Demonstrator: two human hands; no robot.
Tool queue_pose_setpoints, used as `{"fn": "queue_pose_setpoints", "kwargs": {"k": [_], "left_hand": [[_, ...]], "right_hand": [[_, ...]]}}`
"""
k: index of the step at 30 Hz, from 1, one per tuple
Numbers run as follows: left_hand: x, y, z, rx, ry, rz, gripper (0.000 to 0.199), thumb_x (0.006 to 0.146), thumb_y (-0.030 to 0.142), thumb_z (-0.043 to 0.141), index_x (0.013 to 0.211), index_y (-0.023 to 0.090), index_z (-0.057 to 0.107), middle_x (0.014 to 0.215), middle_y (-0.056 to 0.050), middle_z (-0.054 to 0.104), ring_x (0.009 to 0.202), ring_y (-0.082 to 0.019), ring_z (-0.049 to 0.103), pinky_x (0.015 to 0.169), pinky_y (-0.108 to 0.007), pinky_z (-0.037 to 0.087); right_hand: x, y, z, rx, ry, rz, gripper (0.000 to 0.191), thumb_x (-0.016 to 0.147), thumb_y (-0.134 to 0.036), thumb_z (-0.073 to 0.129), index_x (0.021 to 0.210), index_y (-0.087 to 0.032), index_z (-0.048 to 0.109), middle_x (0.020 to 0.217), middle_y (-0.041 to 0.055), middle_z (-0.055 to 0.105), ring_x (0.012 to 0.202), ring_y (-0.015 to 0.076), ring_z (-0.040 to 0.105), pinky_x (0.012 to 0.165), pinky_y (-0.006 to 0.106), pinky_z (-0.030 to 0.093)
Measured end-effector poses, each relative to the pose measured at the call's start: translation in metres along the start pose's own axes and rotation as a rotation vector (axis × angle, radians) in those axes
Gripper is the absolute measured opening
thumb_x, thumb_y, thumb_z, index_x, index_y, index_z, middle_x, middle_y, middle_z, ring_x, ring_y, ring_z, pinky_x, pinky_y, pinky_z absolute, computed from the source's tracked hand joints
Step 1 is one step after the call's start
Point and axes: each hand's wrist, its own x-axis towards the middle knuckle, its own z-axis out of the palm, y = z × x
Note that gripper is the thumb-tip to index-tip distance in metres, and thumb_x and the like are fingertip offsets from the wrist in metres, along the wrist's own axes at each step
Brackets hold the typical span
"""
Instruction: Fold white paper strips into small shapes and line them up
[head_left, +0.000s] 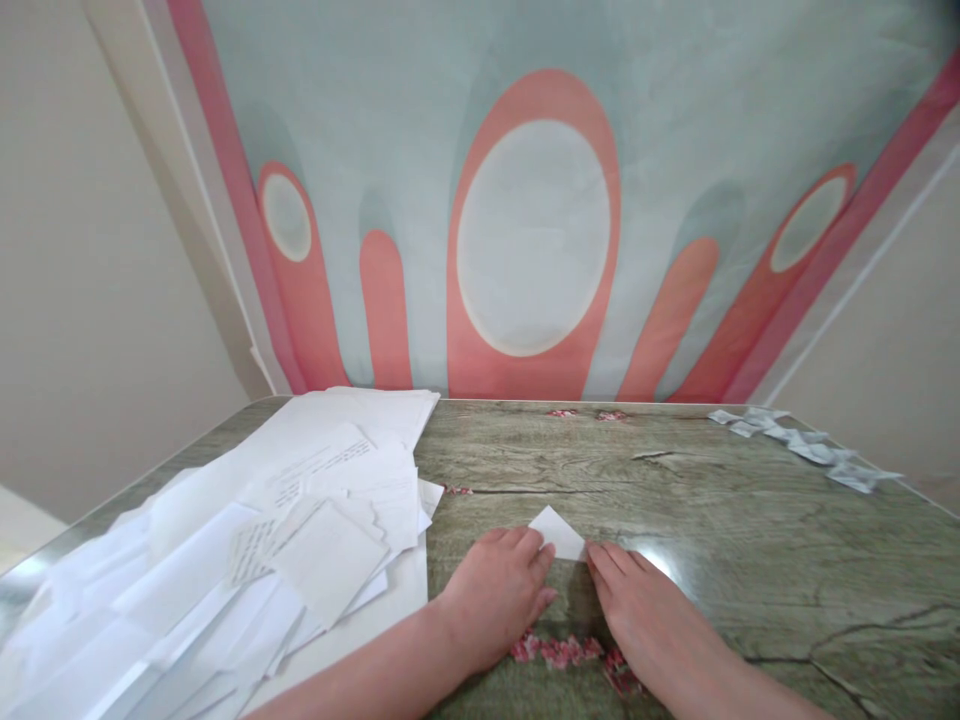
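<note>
- At left, loose sheets [330,560] cover part of the surface [495,450].
- The left hand [499,590], fingers bent, touches the left side of a small paper [559,535].
- This paper lies between both hands, its longer line seemingly crosswise; neither hand is nearer.
- The right hand [637,600], fingers together, touches its right corner; pinching or pressing, I cannot tell.
</note>
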Motion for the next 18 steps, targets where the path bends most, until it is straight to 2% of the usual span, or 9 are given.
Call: {"fn": "queue_pose_setpoints", "kwargs": {"k": [6,12,18], "left_hand": [[0.001,-0.001,0.002,0.008,0.022,0.013,0.038,0.089,0.039,0.047,0.119,0.017,0.046,0.106,-0.007,0.054,0.102,-0.023,0.05,0.087,-0.037,0.043],[0.001,0.001,0.005,0.025,0.055,0.006,0.037,0.087,0.039,0.05,0.117,0.017,0.048,0.106,-0.007,0.055,0.1,-0.024,0.05,0.085,-0.038,0.043],[0.0,-0.002,0.0,-0.013,0.078,0.016,0.033,0.087,0.035,0.05,0.115,0.018,0.05,0.104,-0.007,0.057,0.098,-0.024,0.052,0.084,-0.039,0.044]], "right_hand": [[0.005,0.008,-0.005,0.021,0.054,-0.04,0.025,0.074,0.0,0.044,0.083,-0.014,0.062,0.093,0.01,0.062,0.082,0.0237,0.057,0.078,0.04,0.042],[0.015,0.001,-0.006,0.024,0.101,-0.011,0.034,0.074,-0.001,0.044,0.103,-0.01,0.06,0.107,0.0103,0.061,0.096,0.0239,0.053,0.085,0.04,0.041],[0.018,-0.001,-0.003,0.067,0.046,-0.032,0.031,0.076,-0.004,0.048,0.104,-0.01,0.059,0.106,0.0105,0.059,0.098,0.0236,0.051,0.083,0.037,0.044]]}}
